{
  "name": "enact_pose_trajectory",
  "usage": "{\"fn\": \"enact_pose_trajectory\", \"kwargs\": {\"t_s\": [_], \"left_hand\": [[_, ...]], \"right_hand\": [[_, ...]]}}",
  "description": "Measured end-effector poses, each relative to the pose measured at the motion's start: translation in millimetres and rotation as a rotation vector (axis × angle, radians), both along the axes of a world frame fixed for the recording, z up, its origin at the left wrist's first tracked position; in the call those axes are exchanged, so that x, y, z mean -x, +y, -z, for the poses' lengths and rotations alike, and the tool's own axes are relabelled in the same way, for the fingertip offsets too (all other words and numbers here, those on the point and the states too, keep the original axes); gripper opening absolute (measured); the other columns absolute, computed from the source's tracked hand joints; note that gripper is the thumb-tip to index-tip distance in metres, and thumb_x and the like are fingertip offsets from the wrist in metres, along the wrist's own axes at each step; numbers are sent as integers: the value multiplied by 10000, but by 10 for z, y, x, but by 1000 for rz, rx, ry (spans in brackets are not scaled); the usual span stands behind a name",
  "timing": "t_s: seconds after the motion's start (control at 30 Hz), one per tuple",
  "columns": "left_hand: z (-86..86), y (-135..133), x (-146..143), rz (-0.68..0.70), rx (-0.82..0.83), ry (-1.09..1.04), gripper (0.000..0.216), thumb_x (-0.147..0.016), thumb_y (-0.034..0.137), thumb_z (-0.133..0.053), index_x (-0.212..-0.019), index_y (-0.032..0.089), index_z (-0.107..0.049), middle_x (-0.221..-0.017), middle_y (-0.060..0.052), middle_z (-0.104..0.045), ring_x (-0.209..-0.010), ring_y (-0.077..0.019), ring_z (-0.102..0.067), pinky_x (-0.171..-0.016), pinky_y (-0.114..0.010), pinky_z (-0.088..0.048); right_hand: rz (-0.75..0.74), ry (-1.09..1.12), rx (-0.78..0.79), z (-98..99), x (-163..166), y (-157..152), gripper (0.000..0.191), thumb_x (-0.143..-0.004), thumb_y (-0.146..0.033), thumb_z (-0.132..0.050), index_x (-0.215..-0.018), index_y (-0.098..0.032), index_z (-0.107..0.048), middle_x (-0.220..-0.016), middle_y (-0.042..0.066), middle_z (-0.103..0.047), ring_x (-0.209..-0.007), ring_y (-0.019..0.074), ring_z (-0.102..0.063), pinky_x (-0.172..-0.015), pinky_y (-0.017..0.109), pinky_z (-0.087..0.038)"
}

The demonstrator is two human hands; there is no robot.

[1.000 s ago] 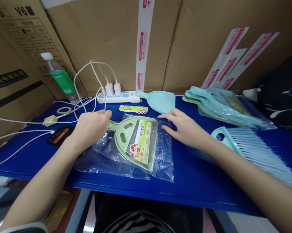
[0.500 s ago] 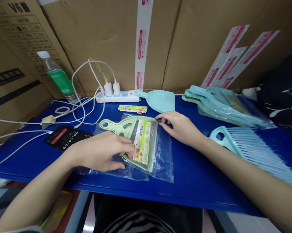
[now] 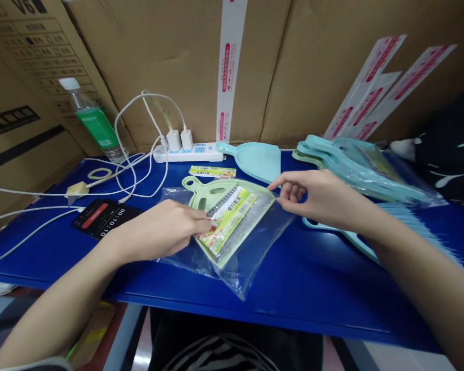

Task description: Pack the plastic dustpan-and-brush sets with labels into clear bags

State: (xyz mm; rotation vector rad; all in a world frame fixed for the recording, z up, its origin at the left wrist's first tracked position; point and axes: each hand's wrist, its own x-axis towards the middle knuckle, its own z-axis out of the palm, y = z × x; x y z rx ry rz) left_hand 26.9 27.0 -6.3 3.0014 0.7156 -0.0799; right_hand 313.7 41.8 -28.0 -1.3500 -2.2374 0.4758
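A light green dustpan (image 3: 221,189) lies tilted in a clear plastic bag (image 3: 251,263), its handle towards the upper left. On it rests a small brush with grey bristles (image 3: 224,202), partly covered by a yellow-green label card (image 3: 232,219). My left hand (image 3: 170,226) is closed on the dustpan's left side, over the lower end of the card. With thumb and forefinger, my right hand (image 3: 312,196) pinches the bagged dustpan at its upper right corner. Whether those fingertips grip the pan's rim or just the film, I cannot tell.
Behind lie a blue dustpan (image 3: 258,159), a loose label card (image 3: 212,172) and a power strip (image 3: 196,153). Bagged dustpans (image 3: 355,165) and a blue brush (image 3: 420,226) are at right. Left are a phone (image 3: 104,219), cables and a bottle (image 3: 96,126).
The bagged green dustpan has turned and shifted to the right, its near edge now slanting. My right hand has moved right with the corner, now partly covering the blue brush.
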Motion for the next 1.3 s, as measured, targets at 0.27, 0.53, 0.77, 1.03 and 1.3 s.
{"fn": "enact_pose_trajectory", "kwargs": {"t_s": [0.27, 0.53, 0.77, 1.03, 1.3], "left_hand": [[48, 77, 4, -2, -286, 89, 238, -880, 70, -451, -921, 208, -641, -809, -13, -663, -657, -157, -599, -599, -272, -420], [69, 141, -17, -148, -364, 229, 206, -877, 58, -510, -862, 197, -660, -789, -29, -631, -712, -177, -618, -607, -271, -460], [65, 159, 0, -192, -403, 178, 265, -868, 29, -433, -861, 165, -660, -890, -82, -629, -866, -212, -593, -658, -288, -493], [32, 33, -19, -14, 78, -73, 234, -940, 147, -407, -912, 206, -631, -898, -20, -673, -846, -149, -629, -722, -253, -467], [51, 41, -15, -98, 194, -7, 65, -866, 177, -563, -810, 192, -592, -769, 14, -633, -653, -114, -581, -570, -219, -377]], "right_hand": [[-106, -149, 164, -46, 21, -103, 165, -661, -136, -514, -792, -230, -552, -508, -56, -567, -466, 135, -537, -532, 280, -402], [-178, -271, 275, 39, 141, -279, 156, -704, -107, -509, -774, -223, -586, -515, -66, -547, -456, 109, -468, -504, 251, -340], [-170, -295, 230, -27, 153, -258, 223, -887, -285, -437, -690, -235, -527, -513, -44, -505, -466, 116, -425, -493, 267, -290], [-106, -327, 246, 47, 170, -162, 96, -818, -267, -602, -751, -232, -542, -565, -52, -545, -520, 120, -485, -509, 255, -310], [-103, -322, 286, 90, 177, -176, 107, -790, -241, -651, -774, -233, -545, -554, -64, -541, -524, 123, -505, -499, 249, -331]]}}
